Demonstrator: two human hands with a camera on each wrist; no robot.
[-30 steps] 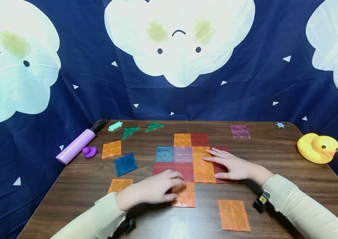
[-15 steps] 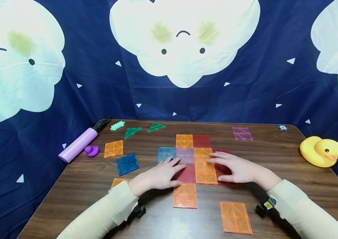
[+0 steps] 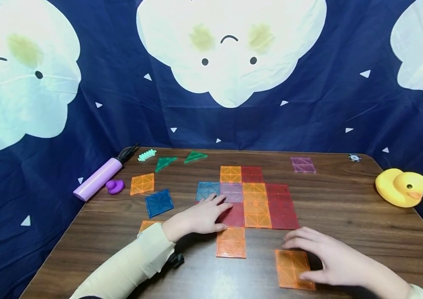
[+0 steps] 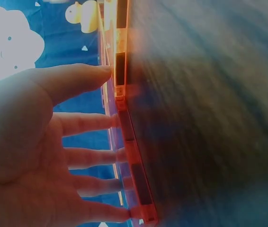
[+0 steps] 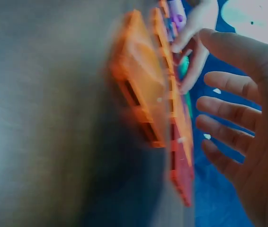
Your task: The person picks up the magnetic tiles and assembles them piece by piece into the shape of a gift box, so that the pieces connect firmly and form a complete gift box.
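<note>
Translucent square tiles lie edge to edge in a flat patch mid-table. My left hand point(image 3: 201, 215) rests its spread fingertips on the patch's left part, over a red tile point(image 3: 237, 218) and by a purple tile point(image 3: 231, 191). In the left wrist view, straight fingers point(image 4: 89, 157) meet the red tile's edge. An orange tile point(image 3: 231, 245) juts from the patch toward me. My right hand point(image 3: 333, 255) hovers over a separate orange tile point(image 3: 287, 270) at the front right. The right wrist view shows its fingers point(image 5: 228, 109) spread and apart from that tile point(image 5: 141, 75).
Loose orange point(image 3: 142, 184) and blue point(image 3: 159, 203) tiles lie left, with green triangles point(image 3: 195, 156) behind. A purple duck point(image 3: 115, 187) and lilac cylinder point(image 3: 97, 179) sit at the left edge. A yellow duck point(image 3: 401, 189) stands right; another purple tile point(image 3: 303, 165) lies back right.
My right hand has left the patch's right side and come toward me over the separate orange tile. My left hand moved forward onto the patch's left part and stayed there.
</note>
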